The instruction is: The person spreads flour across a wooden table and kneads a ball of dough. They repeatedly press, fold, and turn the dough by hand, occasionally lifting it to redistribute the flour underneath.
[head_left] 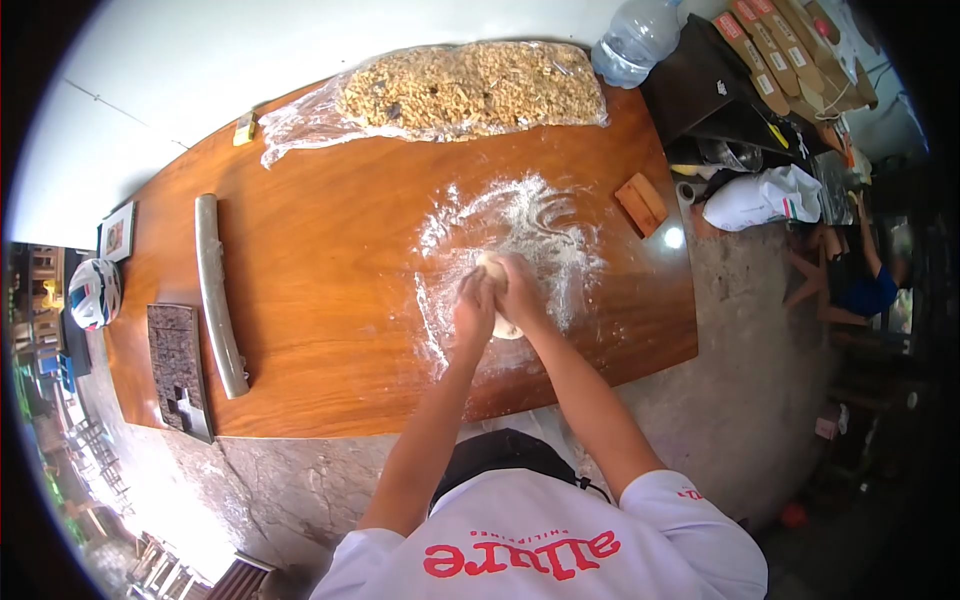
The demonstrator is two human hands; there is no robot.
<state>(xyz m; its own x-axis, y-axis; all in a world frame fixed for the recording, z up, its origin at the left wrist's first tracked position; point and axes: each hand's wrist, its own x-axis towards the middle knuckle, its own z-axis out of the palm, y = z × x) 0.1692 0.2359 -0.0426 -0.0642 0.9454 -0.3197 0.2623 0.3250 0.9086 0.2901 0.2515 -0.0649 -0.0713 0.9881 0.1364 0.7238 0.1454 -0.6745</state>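
Observation:
A pale lump of dough (493,264) lies in a patch of scattered flour (540,215) on the wooden table (330,250). Both my hands are pressed onto the dough side by side. My left hand (473,306) covers its left part and my right hand (521,291) covers its right part, fingers curled over it. A bit of dough also shows below my right wrist. Most of the lump is hidden under my hands.
A long plastic bag of crumbly brown mix (470,88) lies along the table's far edge. A metal bar (216,292) and a dark tray (179,366) sit at the left, a small wooden block (641,203) at the right. A water bottle (636,38), cartons (790,48), a white sack (760,196) and a seated person (868,285) are beyond the right end.

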